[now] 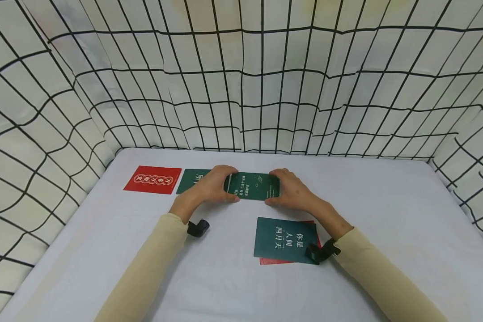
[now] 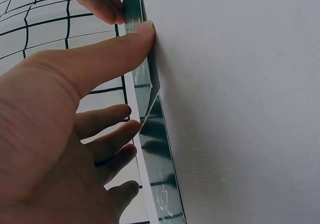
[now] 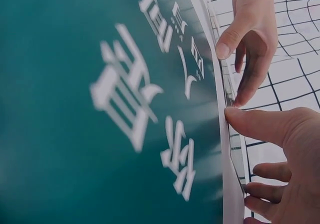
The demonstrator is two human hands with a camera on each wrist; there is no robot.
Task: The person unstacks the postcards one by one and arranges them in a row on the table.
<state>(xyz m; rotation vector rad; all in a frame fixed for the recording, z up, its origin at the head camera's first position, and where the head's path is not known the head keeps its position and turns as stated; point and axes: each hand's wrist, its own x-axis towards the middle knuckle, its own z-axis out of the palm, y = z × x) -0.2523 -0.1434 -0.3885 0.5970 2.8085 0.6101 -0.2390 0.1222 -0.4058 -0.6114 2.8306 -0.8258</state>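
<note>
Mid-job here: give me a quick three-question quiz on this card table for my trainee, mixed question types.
1. True or false: both hands grip the same green card.
2. Multiple choice: what lies under the green card nearest the person? A) a red card B) a black clip C) nothing
3. Fill in: the card farthest to the left on the table is ____ in colour.

Key:
1. True. The left hand and right hand grip opposite ends of the held green card.
2. A. A red card peeks out beneath the near green card.
3. Red: the far-left card lies flat on the table.
</note>
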